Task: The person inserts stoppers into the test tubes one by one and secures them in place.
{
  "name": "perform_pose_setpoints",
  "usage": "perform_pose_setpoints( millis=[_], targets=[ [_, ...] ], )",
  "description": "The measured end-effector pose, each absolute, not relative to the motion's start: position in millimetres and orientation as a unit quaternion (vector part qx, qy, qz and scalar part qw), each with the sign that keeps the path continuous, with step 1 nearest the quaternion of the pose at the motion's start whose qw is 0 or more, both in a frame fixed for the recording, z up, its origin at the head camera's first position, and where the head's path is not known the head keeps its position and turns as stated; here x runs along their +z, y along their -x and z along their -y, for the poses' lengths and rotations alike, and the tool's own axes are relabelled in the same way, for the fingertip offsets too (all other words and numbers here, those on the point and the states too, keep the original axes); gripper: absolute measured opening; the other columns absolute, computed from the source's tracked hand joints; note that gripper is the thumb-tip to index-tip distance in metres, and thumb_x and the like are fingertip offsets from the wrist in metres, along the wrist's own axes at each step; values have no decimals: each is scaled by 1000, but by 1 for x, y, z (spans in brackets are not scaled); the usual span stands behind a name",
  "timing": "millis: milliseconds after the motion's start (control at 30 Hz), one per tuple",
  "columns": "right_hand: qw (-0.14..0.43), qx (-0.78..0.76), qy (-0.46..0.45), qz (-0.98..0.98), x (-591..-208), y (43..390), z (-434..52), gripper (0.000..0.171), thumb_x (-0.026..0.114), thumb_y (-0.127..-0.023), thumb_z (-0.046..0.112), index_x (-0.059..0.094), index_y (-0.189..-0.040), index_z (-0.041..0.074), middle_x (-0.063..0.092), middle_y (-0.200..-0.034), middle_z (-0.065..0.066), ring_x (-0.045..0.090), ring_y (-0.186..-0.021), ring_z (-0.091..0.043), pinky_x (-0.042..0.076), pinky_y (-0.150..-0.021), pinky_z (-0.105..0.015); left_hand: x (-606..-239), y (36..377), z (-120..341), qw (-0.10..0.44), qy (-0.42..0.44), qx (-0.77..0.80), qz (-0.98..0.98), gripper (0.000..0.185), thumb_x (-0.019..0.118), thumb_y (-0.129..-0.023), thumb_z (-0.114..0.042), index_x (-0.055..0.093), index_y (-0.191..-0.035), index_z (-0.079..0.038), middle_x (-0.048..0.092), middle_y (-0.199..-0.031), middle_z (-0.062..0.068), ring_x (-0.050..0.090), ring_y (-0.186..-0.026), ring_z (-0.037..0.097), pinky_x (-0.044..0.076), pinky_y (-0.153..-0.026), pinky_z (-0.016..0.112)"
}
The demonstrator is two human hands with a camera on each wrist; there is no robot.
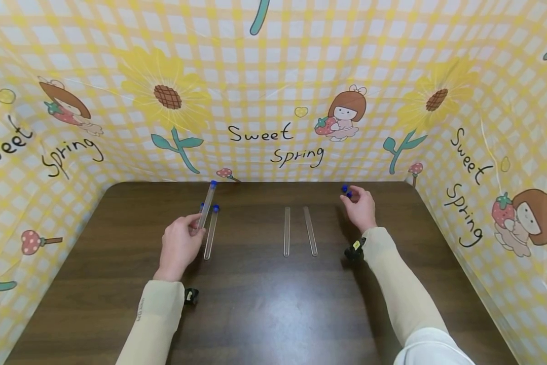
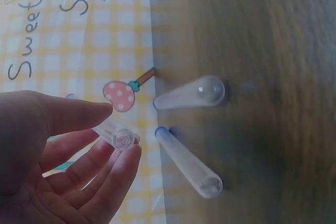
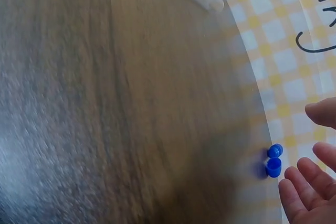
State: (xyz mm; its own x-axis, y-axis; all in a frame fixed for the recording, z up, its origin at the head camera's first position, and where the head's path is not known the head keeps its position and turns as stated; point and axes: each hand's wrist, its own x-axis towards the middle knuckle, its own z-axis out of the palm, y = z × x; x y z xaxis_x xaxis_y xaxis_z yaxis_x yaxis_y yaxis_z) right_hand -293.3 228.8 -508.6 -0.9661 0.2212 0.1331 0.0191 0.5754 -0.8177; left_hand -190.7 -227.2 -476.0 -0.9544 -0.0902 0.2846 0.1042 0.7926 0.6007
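Note:
My left hand (image 1: pixel 180 247) pinches a clear test tube (image 1: pixel 208 203) with a blue cap, its capped end tilted up and away. Two more blue-capped test tubes lie on the table by that hand; one tube (image 1: pixel 211 235) shows fully in the head view, the other is mostly hidden. Both capped tubes (image 2: pixel 191 165) show in the left wrist view. At the far right, my right hand (image 1: pixel 362 207) has its fingers spread and apart beside two small blue caps (image 3: pixel 274 167). Between the hands lie two uncapped tubes, a left one (image 1: pixel 287 232) and a right one (image 1: pixel 311 232).
The dark wooden table (image 1: pixel 264 309) has rounded far corners. A yellow-checked printed cloth (image 1: pixel 264 91) stands as a wall along its back and both sides, close behind the caps and the tube tops.

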Motion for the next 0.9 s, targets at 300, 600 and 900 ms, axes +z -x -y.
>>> perform_pose_setpoints(
  millis=[300, 600, 900],
  targets=[
    [99, 445, 69, 888, -513, 297, -237, 55, 69, -98, 22, 52, -142, -5, 53, -127, -26, 56, -116, -41, 42, -101, -52, -478, 188, 241, 159, 2, -314, 936, 33, 72, -89, -4, 70, -122, 2, 68, -94, 15, 67, -85, 33, 50, -76, 53],
    [89, 417, 60, 902, -514, 302, -241, 56, 69, -98, 23, 51, -142, -7, 53, -126, -27, 55, -115, -41, 42, -101, -51, -477, 188, 261, 155, -16, -301, 941, 34, 69, -88, -6, 70, -121, 2, 70, -89, 14, 66, -81, 35, 48, -71, 53],
    [54, 392, 55, 917, -514, 308, -245, 61, 67, -97, 24, 47, -145, -9, 53, -133, -29, 46, -123, -42, 35, -106, -53, -482, 191, 281, 87, -54, -283, 954, 36, 69, -91, -10, 68, -124, 3, 67, -89, 11, 62, -81, 34, 46, -70, 51]
  ],
)
